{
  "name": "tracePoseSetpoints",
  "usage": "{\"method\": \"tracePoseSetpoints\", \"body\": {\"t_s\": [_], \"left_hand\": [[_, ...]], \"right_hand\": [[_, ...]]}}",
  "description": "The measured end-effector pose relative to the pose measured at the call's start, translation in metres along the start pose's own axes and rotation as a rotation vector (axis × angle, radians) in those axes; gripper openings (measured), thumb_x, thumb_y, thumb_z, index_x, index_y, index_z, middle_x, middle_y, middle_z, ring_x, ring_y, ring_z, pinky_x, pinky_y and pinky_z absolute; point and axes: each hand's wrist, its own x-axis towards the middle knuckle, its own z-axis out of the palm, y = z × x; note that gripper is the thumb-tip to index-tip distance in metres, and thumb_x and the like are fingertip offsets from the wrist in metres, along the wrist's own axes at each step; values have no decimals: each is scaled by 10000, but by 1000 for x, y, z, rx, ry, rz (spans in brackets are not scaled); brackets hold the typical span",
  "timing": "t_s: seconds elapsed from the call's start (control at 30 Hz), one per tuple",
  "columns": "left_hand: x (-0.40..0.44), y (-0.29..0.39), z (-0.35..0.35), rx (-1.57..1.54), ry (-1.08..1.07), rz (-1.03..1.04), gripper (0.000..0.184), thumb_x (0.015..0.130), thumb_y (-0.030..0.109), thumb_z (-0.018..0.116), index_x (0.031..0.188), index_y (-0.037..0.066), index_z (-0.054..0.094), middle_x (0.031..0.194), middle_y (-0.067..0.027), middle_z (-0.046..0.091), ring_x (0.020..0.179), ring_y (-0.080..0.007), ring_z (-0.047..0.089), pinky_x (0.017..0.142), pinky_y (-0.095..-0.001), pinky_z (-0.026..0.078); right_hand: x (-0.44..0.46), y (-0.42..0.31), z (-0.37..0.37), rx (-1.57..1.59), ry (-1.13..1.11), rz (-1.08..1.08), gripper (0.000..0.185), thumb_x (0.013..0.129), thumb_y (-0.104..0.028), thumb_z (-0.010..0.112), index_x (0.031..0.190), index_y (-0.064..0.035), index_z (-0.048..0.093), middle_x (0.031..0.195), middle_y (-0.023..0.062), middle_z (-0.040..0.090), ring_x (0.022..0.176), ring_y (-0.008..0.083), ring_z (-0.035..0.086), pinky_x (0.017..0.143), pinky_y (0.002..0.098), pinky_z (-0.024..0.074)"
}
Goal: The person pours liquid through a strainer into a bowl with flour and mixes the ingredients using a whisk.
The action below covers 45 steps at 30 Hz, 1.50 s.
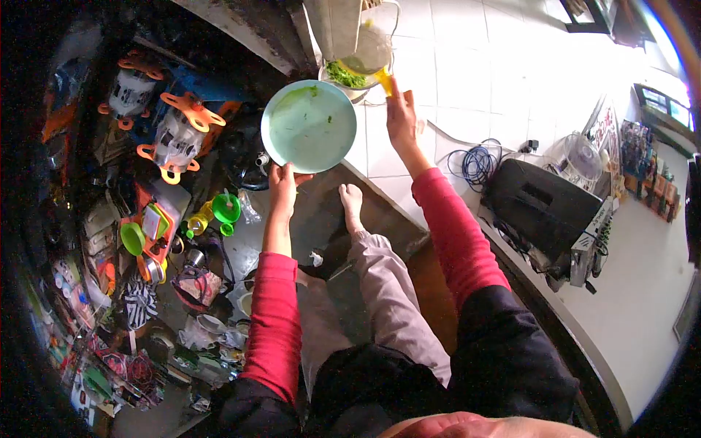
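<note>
My left hand (282, 188) grips the near rim of a pale turquoise plate (308, 135), tilted so its inside faces me. A wet green smear and a few green scraps cling to it. My right hand (403, 120) is closed on the yellow handle (384, 82) of a strainer (367, 52) with a round mesh-like head. Beneath the strainer and just beyond the plate stands a pot (354, 95), partly hidden, with chopped greens (343, 74) inside. The plate's edge overlaps the pot in view; whether they touch I cannot tell.
White floor tiles (456, 44) lie ahead, a step edge (387, 191) by my foot. On the right are a coiled blue cable (476, 166) and a black box-shaped device (540, 212). Crowded at left are orange-footed clear containers (177, 139), a green cup (226, 208) and clutter.
</note>
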Motion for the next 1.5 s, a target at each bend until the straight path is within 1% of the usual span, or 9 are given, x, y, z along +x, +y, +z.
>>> {"method": "tracePoseSetpoints", "body": {"t_s": [0.37,0.53,0.57,0.73,0.8,0.83,0.97,1.27,1.5], "left_hand": [[9,4,13,-15,5,-29,258,863,104,381,1072,-48,400,965,-165,546,764,-251,617,653,-307,540],[12,3,26,-23,-53,-5,279,868,99,375,1093,-65,378,980,-175,547,726,-264,625,645,-307,543],[14,2,30,-25,-55,-5,279,868,99,375,1093,-65,378,980,-175,547,726,-264,625,645,-307,543],[32,8,60,-39,-228,11,276,882,115,345,1088,-67,373,927,-201,564,717,-256,629,631,-305,544],[44,10,76,-76,-216,5,273,896,134,337,1076,-66,378,898,-201,573,717,-246,630,647,-306,542],[50,10,83,-85,-243,17,274,902,148,343,1074,-63,380,898,-197,575,718,-248,630,653,-306,541],[81,7,106,-182,-302,23,280,920,190,349,1064,-47,386,904,-189,577,725,-254,628,659,-304,540],[104,16,125,-211,-273,-6,362,916,258,403,1065,-68,457,897,-192,603,752,-224,623,662,-256,527],[67,10,103,-157,-295,-191,594,861,460,445,1229,5,342,1165,-174,481,985,-246,540,812,-350,439]], "right_hand": [[1,2,12,32,-30,-52,478,846,-135,483,1297,-209,343,865,116,447,676,284,529,525,399,424],[4,-21,-18,197,80,98,363,897,-170,397,1259,-167,370,935,165,510,739,300,555,625,389,435],[1,-27,-34,257,-20,256,316,927,-242,350,1196,-104,444,704,82,500,633,141,480,594,283,404],[-15,-26,-77,473,43,455,367,922,-316,380,1119,-27,490,613,-15,440,495,56,349,456,200,307],[-22,-19,-95,574,-24,510,386,925,-333,358,1083,-7,492,612,3,436,541,81,406,496,224,344],[-24,-20,-97,743,27,549,378,923,-343,376,1037,-17,527,579,-46,370,496,37,313,444,187,246],[-27,-26,-112,970,1,636,344,917,-342,398,991,-49,562,535,-81,295,465,12,221,416,186,146],[-34,-29,-108,1087,-48,665,360,906,-339,427,1010,-24,566,535,-53,343,458,25,254,411,178,165],[-38,-32,-117,1098,-112,702,366,901,-335,425,975,-6,566,501,-59,307,439,30,232,417,189,167]]}}
